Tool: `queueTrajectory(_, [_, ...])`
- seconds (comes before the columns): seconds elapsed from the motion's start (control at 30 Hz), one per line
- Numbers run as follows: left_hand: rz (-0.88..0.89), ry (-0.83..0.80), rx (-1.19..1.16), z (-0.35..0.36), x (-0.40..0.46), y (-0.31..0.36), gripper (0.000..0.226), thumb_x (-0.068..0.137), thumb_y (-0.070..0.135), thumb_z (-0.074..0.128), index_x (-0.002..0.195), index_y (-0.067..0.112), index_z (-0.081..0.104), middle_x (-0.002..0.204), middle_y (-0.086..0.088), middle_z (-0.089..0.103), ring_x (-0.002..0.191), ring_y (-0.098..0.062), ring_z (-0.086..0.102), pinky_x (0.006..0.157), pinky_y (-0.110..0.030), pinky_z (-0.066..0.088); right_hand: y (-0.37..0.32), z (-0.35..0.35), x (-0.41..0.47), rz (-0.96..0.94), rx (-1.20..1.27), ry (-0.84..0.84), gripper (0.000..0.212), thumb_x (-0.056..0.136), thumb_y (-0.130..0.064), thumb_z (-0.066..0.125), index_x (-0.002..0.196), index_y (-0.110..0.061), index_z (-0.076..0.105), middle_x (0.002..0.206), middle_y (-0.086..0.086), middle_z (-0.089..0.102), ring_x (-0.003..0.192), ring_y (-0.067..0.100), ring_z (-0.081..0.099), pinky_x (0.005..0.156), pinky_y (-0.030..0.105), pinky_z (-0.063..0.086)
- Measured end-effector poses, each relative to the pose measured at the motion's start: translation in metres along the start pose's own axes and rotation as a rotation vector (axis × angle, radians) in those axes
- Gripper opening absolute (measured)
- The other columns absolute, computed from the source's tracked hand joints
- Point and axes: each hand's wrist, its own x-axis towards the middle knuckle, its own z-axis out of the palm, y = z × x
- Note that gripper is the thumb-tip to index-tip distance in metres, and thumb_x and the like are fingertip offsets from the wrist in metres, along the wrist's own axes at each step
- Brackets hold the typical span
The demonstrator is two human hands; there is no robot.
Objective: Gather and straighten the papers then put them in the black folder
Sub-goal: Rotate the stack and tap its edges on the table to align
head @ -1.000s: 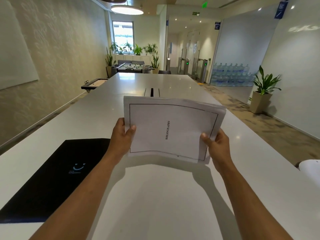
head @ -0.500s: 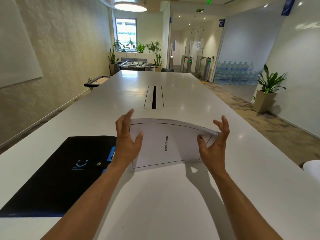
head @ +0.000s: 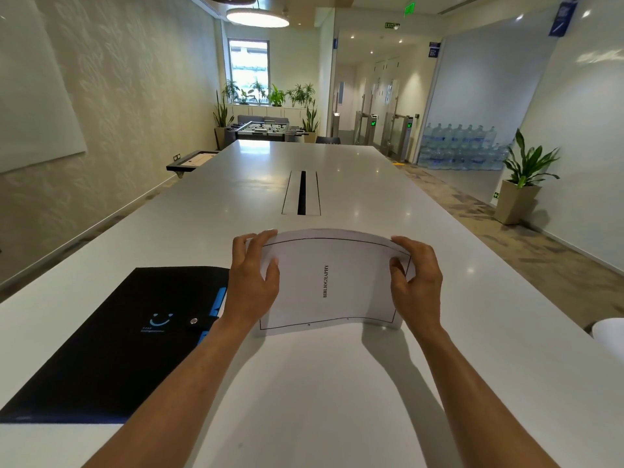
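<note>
Here I have the papers (head: 332, 282) standing on edge on the table (head: 337, 383), just right of the black folder (head: 111, 332). My left hand (head: 251, 285) and right hand (head: 418, 282) pinch their opposite side edges. The stack is light and limp, bowing in the middle, so I'd grip both sides.

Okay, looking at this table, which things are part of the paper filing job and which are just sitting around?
Part of the job:
papers, gripped at both side edges by the left hand and right hand
black folder, closed, lying left of the papers

Just there:
potted plant by the right wall
water bottles stacked beyond the table
foosball table at the far end
</note>
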Motion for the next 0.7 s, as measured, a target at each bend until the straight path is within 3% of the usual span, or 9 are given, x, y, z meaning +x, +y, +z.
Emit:
queueTrajectory(0.17, [0.009,0.003,-0.021,-0.001,0.000,-0.001,0.041,0.089,0.003,0.062,0.128,0.010,0.051,0.125,-0.016,0.041,0.109,-0.013,0.044,0.080,0.001,0.038,0.000,-0.001,0.000,0.020,-0.002,0.004,0.048,0.087,0.009,0.056,0.131,-0.012,0.053,0.118,0.002,0.052,0.107,-0.002,0.044,0.094,-0.001,0.032])
queueTrajectory(0.33, [0.016,0.024,-0.028,0.000,-0.001,-0.001,0.039,0.088,0.001,0.061,0.125,0.007,0.052,0.124,-0.016,0.041,0.108,-0.013,0.045,0.083,0.005,0.036,0.003,0.001,0.001,0.015,-0.053,-0.046,0.046,0.090,0.004,0.055,0.129,-0.020,0.056,0.121,0.009,0.048,0.105,0.010,0.048,0.085,-0.004,0.033])
queueTrajectory(0.5, [0.022,0.049,-0.016,0.001,-0.004,-0.005,0.036,0.086,-0.002,0.063,0.121,0.002,0.053,0.124,-0.021,0.042,0.111,-0.017,0.043,0.085,0.005,0.034,0.004,0.003,0.003,0.005,-0.054,-0.027,0.039,0.089,0.003,0.058,0.123,-0.017,0.062,0.120,0.012,0.049,0.104,0.008,0.046,0.086,-0.004,0.033])
queueTrajectory(0.6, [0.048,0.014,-0.001,0.002,0.000,-0.005,0.036,0.090,-0.001,0.058,0.125,0.006,0.051,0.125,-0.018,0.043,0.110,-0.016,0.045,0.081,0.006,0.035,0.004,0.005,0.007,-0.025,-0.055,-0.033,0.042,0.088,0.008,0.057,0.122,-0.015,0.063,0.114,0.011,0.054,0.099,0.012,0.052,0.084,0.001,0.038])
queueTrajectory(0.7, [0.037,-0.005,-0.039,0.003,0.009,-0.002,0.039,0.093,-0.001,0.052,0.131,0.010,0.045,0.123,-0.010,0.051,0.107,-0.012,0.049,0.086,0.000,0.037,0.001,0.006,0.013,-0.065,-0.038,-0.040,0.043,0.086,0.013,0.055,0.121,-0.011,0.063,0.106,0.011,0.062,0.091,0.016,0.058,0.083,0.011,0.045])
